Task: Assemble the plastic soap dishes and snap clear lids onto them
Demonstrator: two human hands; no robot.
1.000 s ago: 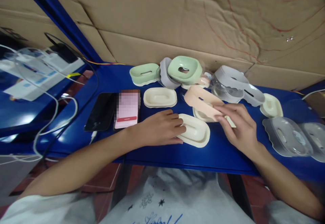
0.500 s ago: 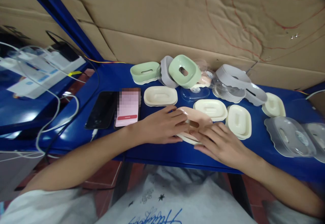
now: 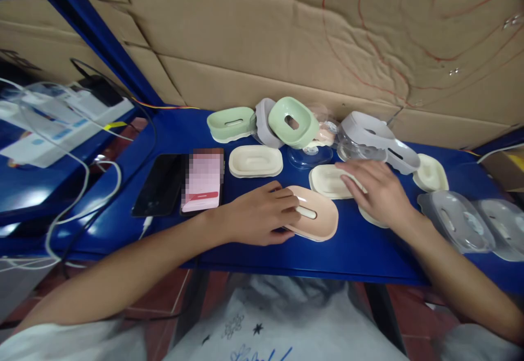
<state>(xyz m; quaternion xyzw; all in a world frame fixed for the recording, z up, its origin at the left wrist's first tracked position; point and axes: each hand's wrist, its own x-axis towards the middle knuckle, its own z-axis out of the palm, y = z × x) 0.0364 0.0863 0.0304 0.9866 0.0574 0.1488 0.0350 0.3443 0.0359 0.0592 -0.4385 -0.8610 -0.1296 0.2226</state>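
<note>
A peach soap dish (image 3: 325, 222) lies on the blue table, a cream bar showing through its slot. My left hand (image 3: 262, 213) grips the dish's left end, fingers over the rim. My right hand (image 3: 379, 191) is over a cream oval tray (image 3: 327, 181) just behind the dish, thumb and fingers apart, nothing seen in them; whether it touches the tray I cannot tell. Under that hand, another cream tray (image 3: 370, 219) is mostly hidden. One more cream tray (image 3: 256, 161) sits behind my left hand, and a further one (image 3: 429, 172) stands farther right.
Green soap dishes (image 3: 231, 123) and grey soap dishes (image 3: 364, 129) are heaped along the cardboard wall (image 3: 245, 39), with a clear lid (image 3: 311, 156) before them. Covered grey dishes (image 3: 460, 222) stand at the right. Phones (image 3: 158, 186) and a cabled power strip (image 3: 65, 134) are at left.
My right hand has let go of the peach dish and moved back and right, over the cream trays. The peach dish now lies flatter, with the cream bar visible in its slot.
</note>
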